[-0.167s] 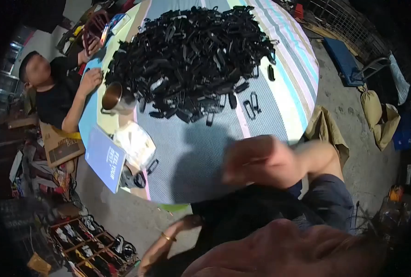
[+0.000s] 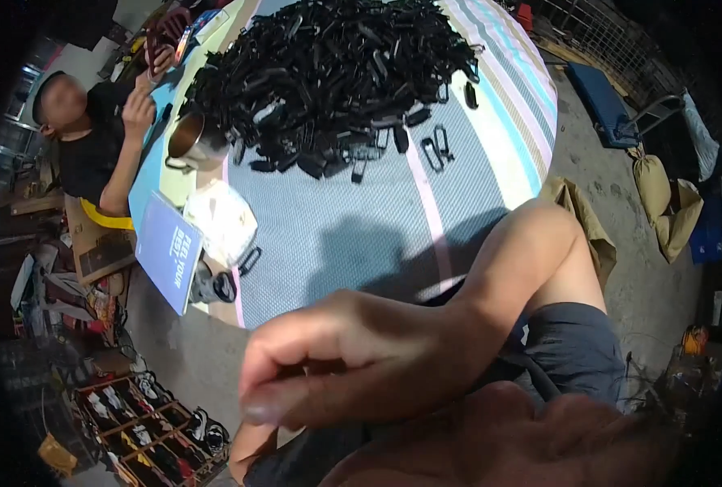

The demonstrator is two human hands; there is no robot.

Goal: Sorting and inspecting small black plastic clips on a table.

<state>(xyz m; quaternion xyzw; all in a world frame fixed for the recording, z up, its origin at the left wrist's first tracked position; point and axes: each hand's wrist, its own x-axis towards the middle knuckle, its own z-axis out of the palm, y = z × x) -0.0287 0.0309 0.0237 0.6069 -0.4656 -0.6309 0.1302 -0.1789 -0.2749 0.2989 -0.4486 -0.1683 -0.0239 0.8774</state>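
Note:
My right hand (image 2: 353, 357) is raised close to the camera in front of the table's near edge. Its fingers curl toward the thumb, and whatever they might hold is hidden. Of my left arm (image 2: 251, 442) only a bit of skin shows at the lower left; the hand itself is out of sight behind the right one. On the round table, covered by a striped cloth (image 2: 296, 227), lies a big heap of small black plastic pieces (image 2: 328, 81). Two narrow frame-shaped pieces (image 2: 436, 150) lie apart at its near right side.
A steel mug (image 2: 199, 142), a white plastic bag (image 2: 219, 223), a purple-blue folder-like item (image 2: 169, 253) and a black loop (image 2: 250, 260) are at the table's left. Across the left edge sits another person (image 2: 89, 138) with hands raised. A compartmented box (image 2: 146, 426) stands on the floor.
My right hand has swung left and toward me, closer to the camera. The view has shifted a little, and the other person's nearer hand has risen off the table.

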